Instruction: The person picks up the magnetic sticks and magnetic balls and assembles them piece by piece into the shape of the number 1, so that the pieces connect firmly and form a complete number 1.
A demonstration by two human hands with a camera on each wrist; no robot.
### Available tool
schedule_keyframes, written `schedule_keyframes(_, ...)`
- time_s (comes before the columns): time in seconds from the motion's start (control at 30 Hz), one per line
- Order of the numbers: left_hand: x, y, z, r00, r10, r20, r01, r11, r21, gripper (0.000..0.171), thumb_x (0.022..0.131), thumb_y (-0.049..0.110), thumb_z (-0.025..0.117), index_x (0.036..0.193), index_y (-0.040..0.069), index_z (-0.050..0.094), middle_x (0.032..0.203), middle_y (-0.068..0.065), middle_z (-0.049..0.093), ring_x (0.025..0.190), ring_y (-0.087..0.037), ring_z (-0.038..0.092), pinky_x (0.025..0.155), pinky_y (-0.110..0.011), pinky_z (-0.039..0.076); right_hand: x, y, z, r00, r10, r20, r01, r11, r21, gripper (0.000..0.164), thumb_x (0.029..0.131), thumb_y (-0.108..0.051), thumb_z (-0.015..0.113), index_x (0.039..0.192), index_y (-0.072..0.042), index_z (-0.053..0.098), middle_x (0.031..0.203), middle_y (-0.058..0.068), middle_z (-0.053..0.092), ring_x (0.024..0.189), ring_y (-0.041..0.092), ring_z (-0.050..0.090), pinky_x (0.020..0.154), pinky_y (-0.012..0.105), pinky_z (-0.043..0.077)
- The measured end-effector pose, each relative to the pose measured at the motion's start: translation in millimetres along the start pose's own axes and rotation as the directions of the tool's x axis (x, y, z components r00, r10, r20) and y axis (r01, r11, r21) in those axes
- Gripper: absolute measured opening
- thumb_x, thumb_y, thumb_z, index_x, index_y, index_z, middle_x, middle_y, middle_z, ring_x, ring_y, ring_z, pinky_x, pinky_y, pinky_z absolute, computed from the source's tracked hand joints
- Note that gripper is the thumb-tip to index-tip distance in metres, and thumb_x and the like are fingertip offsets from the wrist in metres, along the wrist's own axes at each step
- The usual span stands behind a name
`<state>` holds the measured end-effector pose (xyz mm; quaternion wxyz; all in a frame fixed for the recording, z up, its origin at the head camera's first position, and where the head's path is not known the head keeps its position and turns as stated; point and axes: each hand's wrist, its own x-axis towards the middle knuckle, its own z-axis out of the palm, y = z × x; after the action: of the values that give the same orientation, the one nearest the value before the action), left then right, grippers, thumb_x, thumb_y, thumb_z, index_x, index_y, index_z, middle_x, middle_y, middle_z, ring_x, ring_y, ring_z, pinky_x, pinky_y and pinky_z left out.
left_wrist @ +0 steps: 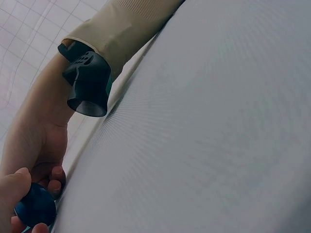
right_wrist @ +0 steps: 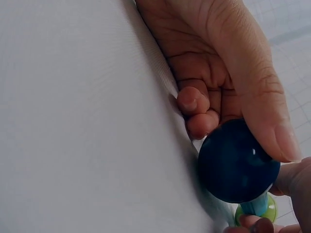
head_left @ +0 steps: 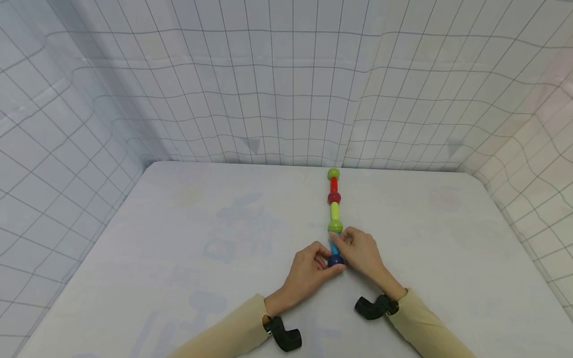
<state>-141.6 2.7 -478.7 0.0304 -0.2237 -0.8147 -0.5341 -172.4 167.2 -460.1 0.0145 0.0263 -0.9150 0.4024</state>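
A straight line of joined toy pieces lies on the table, with colored rods and balls alternating. My left hand (head_left: pixel 309 273) holds the dark blue ball (head_left: pixel 335 260) at the near end, its thumb on the near side. Just beyond it, my right hand (head_left: pixel 361 251) pinches the light blue rod (head_left: pixel 334 247) close to the green ball (head_left: pixel 335 226). Farther away come a yellow-green rod (head_left: pixel 334 211), a red ball (head_left: pixel 334 198), a red rod (head_left: pixel 334 184) and another green ball (head_left: pixel 333 173). Seen close in the right wrist view, the dark blue ball (right_wrist: pixel 238 162) partly covers the light blue rod.
The white table (head_left: pixel 179 238) spreads to both sides of the line. White grid-patterned curtains (head_left: pixel 268 89) enclose its back and sides. Black wrist-worn cameras (head_left: pixel 286 338) sit at both cuffs, just above the table.
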Motion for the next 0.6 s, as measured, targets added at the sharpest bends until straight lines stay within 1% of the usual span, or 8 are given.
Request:
schedule_keyframes(0.2, -0.2, -0.3, 0.2, 1.000, -0.012, 0.002, 0.012, 1.000, -0.003, 0.031, 0.080, 0.033, 0.077, 0.092, 0.011, 0.059, 0.079, 0.002, 0.060, 0.065, -0.002, 0.056, 0.058, -0.020, 0.047, -0.2, -0.9, -0.5, 1.000, -0.002, 0.006, 0.002, 1.000, -0.009, 0.030, 0.087, -0.033, 0.068, 0.073, -0.008, 0.060, 0.052, -0.003, 0.047, 0.044, 0.012, 0.044, 0.043, 0.025, 0.032)
schedule_keyframes(0.4, -0.4, -2.4, 1.1, 1.000, -0.024, 0.007, 0.024, 1.000, -0.005, 0.032, 0.081, 0.037, 0.076, 0.093, 0.013, 0.059, 0.079, 0.004, 0.060, 0.065, -0.003, 0.056, 0.058, -0.021, 0.048, -0.2, 0.4, -0.4, 1.000, -0.004, 0.012, 0.004, 1.000, -0.007, 0.029, 0.088, -0.031, 0.067, 0.074, -0.006, 0.062, 0.051, -0.003, 0.048, 0.043, 0.011, 0.045, 0.043, 0.025, 0.032)
schedule_keyframes(0.6, -0.5, -3.5, 1.3, 0.999, -0.028, 0.017, 0.028, 0.999, -0.020, 0.032, 0.081, 0.037, 0.075, 0.094, 0.013, 0.059, 0.080, 0.003, 0.060, 0.065, -0.003, 0.056, 0.058, -0.021, 0.048, -0.1, 1.0, -0.4, 1.000, 0.010, 0.019, -0.010, 1.000, -0.004, 0.029, 0.088, -0.031, 0.066, 0.074, -0.006, 0.062, 0.051, -0.003, 0.047, 0.042, 0.012, 0.045, 0.042, 0.025, 0.032)
